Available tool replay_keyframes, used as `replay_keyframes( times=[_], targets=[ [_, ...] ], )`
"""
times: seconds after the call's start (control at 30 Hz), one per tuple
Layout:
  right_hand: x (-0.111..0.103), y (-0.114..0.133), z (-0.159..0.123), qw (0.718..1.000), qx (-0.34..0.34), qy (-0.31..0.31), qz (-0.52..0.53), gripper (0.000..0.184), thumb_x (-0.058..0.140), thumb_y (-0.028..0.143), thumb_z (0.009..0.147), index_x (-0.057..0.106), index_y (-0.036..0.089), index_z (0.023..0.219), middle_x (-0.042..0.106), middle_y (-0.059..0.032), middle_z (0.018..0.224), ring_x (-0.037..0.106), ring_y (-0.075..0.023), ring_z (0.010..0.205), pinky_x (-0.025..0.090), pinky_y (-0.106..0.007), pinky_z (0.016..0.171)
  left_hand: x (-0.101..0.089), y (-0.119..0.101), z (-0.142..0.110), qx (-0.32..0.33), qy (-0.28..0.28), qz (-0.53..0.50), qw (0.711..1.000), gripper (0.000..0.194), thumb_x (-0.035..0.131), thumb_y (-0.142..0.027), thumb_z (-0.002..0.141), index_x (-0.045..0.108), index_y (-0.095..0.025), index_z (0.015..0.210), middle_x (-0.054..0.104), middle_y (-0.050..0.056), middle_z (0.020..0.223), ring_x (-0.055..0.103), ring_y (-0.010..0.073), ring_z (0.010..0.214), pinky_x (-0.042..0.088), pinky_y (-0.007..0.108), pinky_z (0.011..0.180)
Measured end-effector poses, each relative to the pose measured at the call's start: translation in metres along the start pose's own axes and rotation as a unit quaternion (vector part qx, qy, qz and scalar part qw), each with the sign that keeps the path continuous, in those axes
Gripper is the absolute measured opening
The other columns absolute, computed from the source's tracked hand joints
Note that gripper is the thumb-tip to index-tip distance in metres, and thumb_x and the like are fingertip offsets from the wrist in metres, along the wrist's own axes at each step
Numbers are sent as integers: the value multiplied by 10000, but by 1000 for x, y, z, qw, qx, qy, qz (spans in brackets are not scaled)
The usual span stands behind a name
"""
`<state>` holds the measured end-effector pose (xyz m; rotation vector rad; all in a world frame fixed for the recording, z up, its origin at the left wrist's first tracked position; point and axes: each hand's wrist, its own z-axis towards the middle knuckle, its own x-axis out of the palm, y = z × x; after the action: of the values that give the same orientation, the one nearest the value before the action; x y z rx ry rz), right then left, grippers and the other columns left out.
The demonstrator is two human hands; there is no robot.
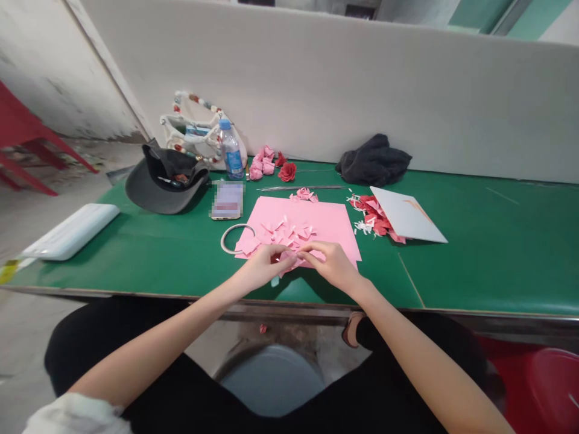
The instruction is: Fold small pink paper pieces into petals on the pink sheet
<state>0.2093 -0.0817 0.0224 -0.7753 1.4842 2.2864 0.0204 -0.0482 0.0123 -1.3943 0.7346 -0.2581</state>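
Observation:
My left hand [265, 265] and my right hand [330, 262] meet at the near edge of a pink paper sheet [325, 218] on the green table [474, 265]. Both pinch the same small pink paper piece [293, 260] between their fingertips. Several cut pink paper pieces [289, 232] lie on the sheet just beyond my fingers. A metal ring [233, 236] rests beside the sheet, close to my left hand.
Behind the sheet are finished pink and red paper roses [271, 164], thin wires [303, 188], red scraps [373, 217] under a white card [407, 216], a phone [227, 201], a water bottle [231, 150], a cap [165, 179], a bag [192, 129] and a dark cloth [373, 160]. A grey bin [271, 380] stands below.

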Motion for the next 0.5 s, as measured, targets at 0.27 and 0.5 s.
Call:
replay_keyframes(
  times=[0.27, 0.5],
  targets=[
    [2, -2, 1, 1000, -2, -6, 14, 130, 546, 214, 873, 672, 183, 863, 712, -27, 858, 651, -162, 815, 483, -266, 765, -1, -1, 1, 0, 5, -18, 1000, 292, 568, -398, 818, 655, -119, 813, 579, 7, 616, 504, 89, 510, 391, 190, 491],
    [4, 1, -1, 1000, -5, -19, 15, 117, 552, 214, 846, 664, 186, 863, 710, -24, 866, 659, -165, 836, 487, -262, 783, -1, -2, 0, 2, -4, -12, 1000, 280, 566, -382, 819, 658, -117, 815, 582, 11, 630, 507, 90, 522, 394, 187, 488]
  ],
)
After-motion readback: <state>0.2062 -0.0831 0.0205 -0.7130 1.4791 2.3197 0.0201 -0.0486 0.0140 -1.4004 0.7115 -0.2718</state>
